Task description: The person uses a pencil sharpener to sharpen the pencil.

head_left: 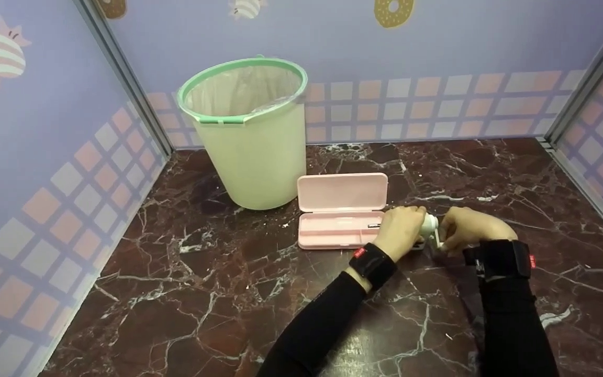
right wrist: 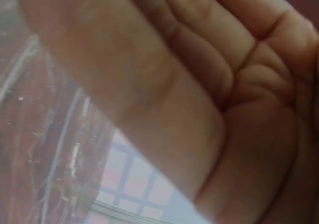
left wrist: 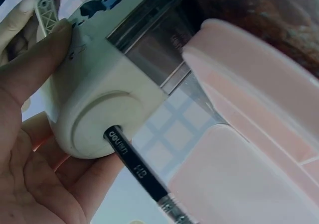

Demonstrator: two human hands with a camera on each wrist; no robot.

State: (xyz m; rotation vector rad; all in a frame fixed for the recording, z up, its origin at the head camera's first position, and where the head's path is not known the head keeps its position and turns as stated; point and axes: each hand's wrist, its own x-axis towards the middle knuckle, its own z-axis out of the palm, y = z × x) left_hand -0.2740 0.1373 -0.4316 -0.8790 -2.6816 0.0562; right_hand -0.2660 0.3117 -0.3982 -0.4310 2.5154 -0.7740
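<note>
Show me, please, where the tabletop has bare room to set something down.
Bare: the front left, between left wall and left sleeve; also the back right, between right hand and back wall. Crowded: the centre, with trash bin, pencil case, left hand and crank pencil sharpener close together.

The pencil sharpener (left wrist: pixel 102 92) is off-white with dark blue patches, the pencil (left wrist: pixel 138 169) black with pale lettering, the case (head_left: pixel 342 192) pale pink; the table (head_left: pixel 218 303) dark red veined white, bin (head_left: pixel 259 162) pale green, wall (head_left: pixel 327 42) lilac with pink-and-white squares
</note>
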